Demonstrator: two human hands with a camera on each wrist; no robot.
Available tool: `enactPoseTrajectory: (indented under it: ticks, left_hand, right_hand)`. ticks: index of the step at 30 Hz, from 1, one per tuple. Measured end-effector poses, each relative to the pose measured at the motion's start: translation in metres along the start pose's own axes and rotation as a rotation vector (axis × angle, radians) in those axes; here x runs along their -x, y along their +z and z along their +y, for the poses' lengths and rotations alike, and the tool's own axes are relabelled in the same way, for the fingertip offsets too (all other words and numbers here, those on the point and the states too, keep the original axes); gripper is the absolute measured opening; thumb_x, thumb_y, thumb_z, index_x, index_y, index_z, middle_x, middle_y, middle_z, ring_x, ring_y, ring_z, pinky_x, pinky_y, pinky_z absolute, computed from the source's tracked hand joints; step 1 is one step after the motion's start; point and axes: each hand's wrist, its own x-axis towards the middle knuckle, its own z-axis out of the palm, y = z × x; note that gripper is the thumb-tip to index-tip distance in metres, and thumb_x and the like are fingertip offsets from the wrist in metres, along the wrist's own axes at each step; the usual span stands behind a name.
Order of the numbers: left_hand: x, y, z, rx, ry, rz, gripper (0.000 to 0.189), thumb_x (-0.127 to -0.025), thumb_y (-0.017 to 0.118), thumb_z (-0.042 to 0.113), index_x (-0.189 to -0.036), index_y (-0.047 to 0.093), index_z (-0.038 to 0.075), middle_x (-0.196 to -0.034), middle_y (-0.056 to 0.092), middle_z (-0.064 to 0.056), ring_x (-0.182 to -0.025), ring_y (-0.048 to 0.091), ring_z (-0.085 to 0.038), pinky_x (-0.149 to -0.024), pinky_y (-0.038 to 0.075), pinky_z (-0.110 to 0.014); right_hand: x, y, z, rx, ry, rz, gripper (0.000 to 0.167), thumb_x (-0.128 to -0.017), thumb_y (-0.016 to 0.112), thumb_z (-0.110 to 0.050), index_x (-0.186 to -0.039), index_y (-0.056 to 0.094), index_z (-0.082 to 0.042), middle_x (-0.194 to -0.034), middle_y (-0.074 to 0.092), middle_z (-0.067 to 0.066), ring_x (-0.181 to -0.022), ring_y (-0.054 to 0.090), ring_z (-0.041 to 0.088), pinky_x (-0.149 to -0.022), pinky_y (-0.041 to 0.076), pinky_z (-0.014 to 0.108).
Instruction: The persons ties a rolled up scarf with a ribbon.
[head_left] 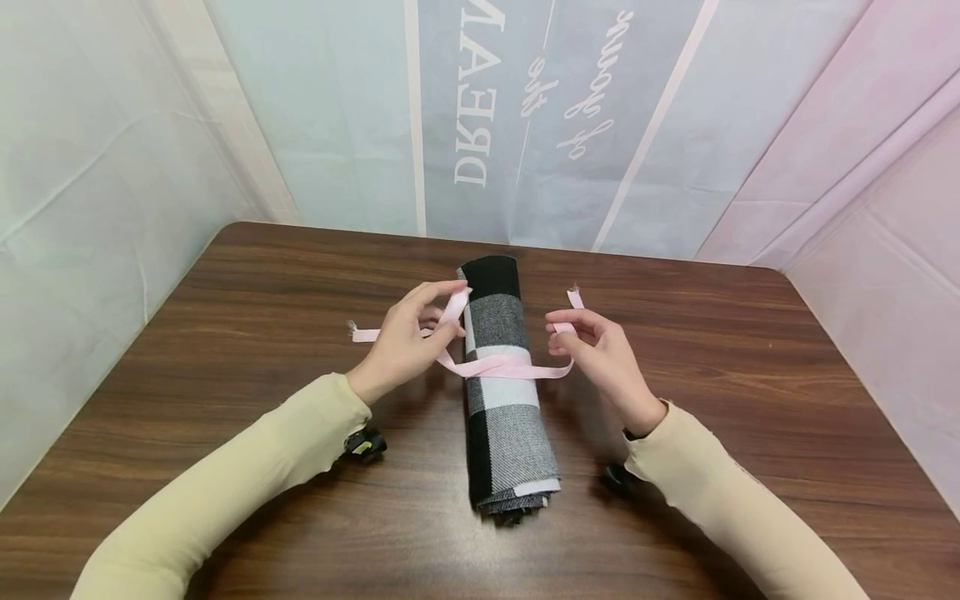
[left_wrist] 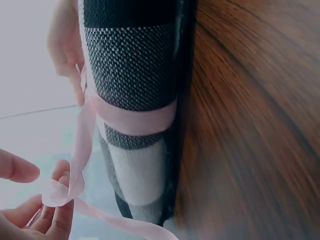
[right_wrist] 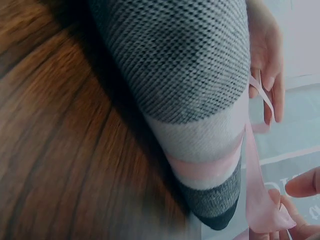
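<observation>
Checked roll [head_left: 510, 393], black/grey/white, lying on brown counter [head_left: 300, 275], about mid-counter, long axis running away from the person, layered end nearest. Pink ribbon [head_left: 551, 372] goes round it, overlapping itself on top at the white band; knot or plain crossing, can't tell. Left hand [head_left: 405, 337] on left of roll, fingers bent round one ribbon length, thumb set off from the fingers in left wrist view; fingertips right beside roll. Frayed ribbon end sticks out left past this hand. Right hand [head_left: 603, 354] on right, apart from roll, fingers curled on the other ribbon length; other frayed end pokes up beyond the fingers. Ribbon slack, sagging a bit between roll and each hand. Pale yellow sleeves [head_left: 247, 458] on both arms, dark device [head_left: 365, 444] at left wrist, another under right. Behind counter: pale blue-grey backdrop [head_left: 360, 125], white stripes, white lettering [head_left: 480, 92]; pinkish sheet [head_left: 885, 192] at right
</observation>
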Motion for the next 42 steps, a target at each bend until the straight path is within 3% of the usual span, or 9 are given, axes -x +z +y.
enactPoseTrajectory:
  ticks: [3, 6, 10, 14, 22, 25, 31, 35, 42]
  left_hand:
    - [-0.002, 0.004, 0.002, 0.007, 0.0, -0.021, 0.045, -0.091, 0.056, -0.003, -0.134, 0.053, 0.008, -0.12, 0.054, -0.013, -0.084, 0.068, -0.03, -0.054, 0.053, -0.026]
    - [-0.004, 0.009, 0.004, 0.006, 0.021, -0.037, 0.041, -0.095, 0.051, 0.0, -0.135, 0.053, 0.009, -0.121, 0.055, -0.012, -0.082, 0.067, -0.025, -0.052, 0.052, -0.027]
    - [-0.007, 0.014, 0.004, -0.014, 0.064, -0.056, 0.041, -0.096, 0.044, -0.002, -0.135, 0.053, 0.009, -0.123, 0.056, -0.011, -0.081, 0.067, -0.02, -0.055, 0.051, -0.026]
    - [-0.009, 0.017, 0.006, -0.032, 0.089, -0.076, 0.047, -0.094, 0.041, -0.007, -0.135, 0.053, 0.011, -0.121, 0.057, -0.009, -0.079, 0.067, -0.018, -0.054, 0.046, -0.023]
    - [-0.012, 0.024, 0.009, -0.008, 0.135, -0.126, 0.054, -0.087, 0.041, -0.014, -0.135, 0.053, 0.008, -0.124, 0.057, -0.01, -0.077, 0.068, -0.023, -0.049, 0.039, -0.021]
    - [-0.012, 0.026, 0.01, -0.001, 0.152, -0.133, 0.055, -0.086, 0.041, -0.015, -0.134, 0.053, 0.009, -0.123, 0.058, -0.009, -0.077, 0.067, -0.021, -0.048, 0.038, -0.021]
    - [-0.013, 0.03, 0.012, -0.017, 0.181, -0.156, 0.054, -0.087, 0.046, -0.012, -0.136, 0.052, 0.011, -0.129, 0.058, -0.005, -0.08, 0.066, -0.023, -0.061, 0.048, -0.022]
    - [-0.014, 0.033, 0.013, -0.022, 0.162, -0.158, 0.054, -0.089, 0.053, -0.007, -0.139, 0.049, 0.013, -0.134, 0.055, -0.006, -0.081, 0.067, -0.023, -0.064, 0.051, -0.024]
    - [-0.014, 0.037, 0.013, -0.017, 0.115, -0.152, 0.058, -0.089, 0.061, 0.0, -0.142, 0.042, 0.011, -0.131, 0.058, -0.012, -0.075, 0.066, -0.012, -0.068, 0.054, -0.025]
  right_hand:
    - [-0.001, 0.004, -0.003, 0.017, -0.006, -0.036, 0.032, -0.091, 0.055, -0.004, -0.12, 0.058, 0.008, -0.109, 0.063, 0.019, -0.08, 0.063, 0.012, -0.077, 0.054, 0.029]
    - [-0.001, 0.008, -0.005, 0.029, -0.005, -0.069, 0.033, -0.092, 0.056, -0.008, -0.121, 0.058, 0.007, -0.115, 0.061, 0.027, -0.084, 0.062, 0.02, -0.076, 0.054, 0.03]
    - [-0.003, 0.012, -0.009, 0.046, 0.016, -0.088, 0.032, -0.094, 0.058, -0.015, -0.121, 0.06, 0.002, -0.112, 0.063, 0.024, -0.086, 0.061, 0.032, -0.075, 0.054, 0.032]
    - [-0.005, 0.015, -0.012, 0.08, 0.043, -0.101, 0.032, -0.094, 0.06, -0.023, -0.12, 0.063, -0.004, -0.105, 0.066, 0.021, -0.083, 0.06, 0.035, -0.069, 0.053, 0.033]
    - [-0.008, 0.02, -0.018, 0.096, 0.074, -0.126, 0.032, -0.094, 0.06, -0.031, -0.119, 0.065, -0.012, -0.101, 0.067, 0.013, -0.079, 0.06, 0.03, -0.06, 0.049, 0.034]
    - [-0.01, 0.021, -0.02, 0.089, 0.085, -0.131, 0.033, -0.093, 0.062, -0.033, -0.118, 0.064, -0.012, -0.093, 0.067, 0.008, -0.077, 0.059, 0.029, -0.058, 0.047, 0.033]
    - [-0.011, 0.024, -0.023, 0.061, 0.065, -0.146, 0.033, -0.093, 0.062, -0.032, -0.116, 0.063, -0.008, -0.08, 0.064, 0.006, -0.069, 0.058, 0.024, -0.059, 0.045, 0.032]
    - [-0.012, 0.027, -0.023, 0.05, 0.052, -0.149, 0.031, -0.092, 0.063, -0.032, -0.11, 0.064, -0.007, -0.079, 0.064, 0.002, -0.065, 0.056, 0.017, -0.059, 0.045, 0.03]
    - [-0.009, 0.032, -0.024, -0.033, 0.061, -0.154, 0.024, -0.092, 0.064, -0.027, -0.102, 0.063, -0.005, -0.076, 0.061, -0.003, -0.063, 0.052, 0.013, -0.053, 0.041, 0.025]
